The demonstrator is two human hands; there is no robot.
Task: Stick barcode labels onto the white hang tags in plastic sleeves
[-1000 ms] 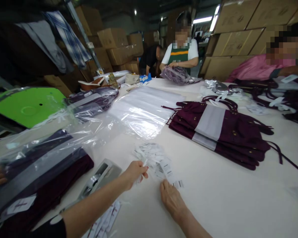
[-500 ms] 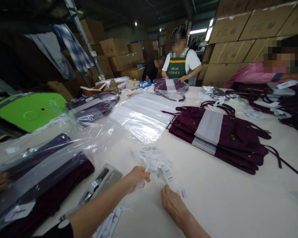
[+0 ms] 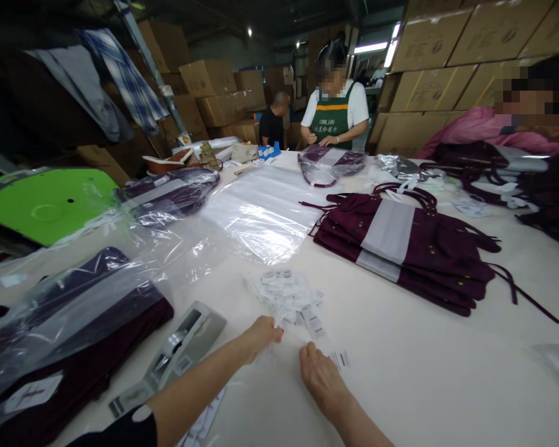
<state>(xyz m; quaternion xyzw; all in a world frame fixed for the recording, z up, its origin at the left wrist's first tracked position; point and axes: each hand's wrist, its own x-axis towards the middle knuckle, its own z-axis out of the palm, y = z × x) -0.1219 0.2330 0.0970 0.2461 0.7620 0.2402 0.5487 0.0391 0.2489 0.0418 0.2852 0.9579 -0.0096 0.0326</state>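
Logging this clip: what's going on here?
The person's left hand is at the near edge of a pile of white printed labels, the right hand curled beside it; what either grip holds is unclear. A grey tape dispenser lies to the left, banded dark purple fabric goods to the right. Across, a green-aproned co-worker stands behind a plastic-wrapped purple bundle.

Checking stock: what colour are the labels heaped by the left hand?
White labels, dark print; clearest in the head view.
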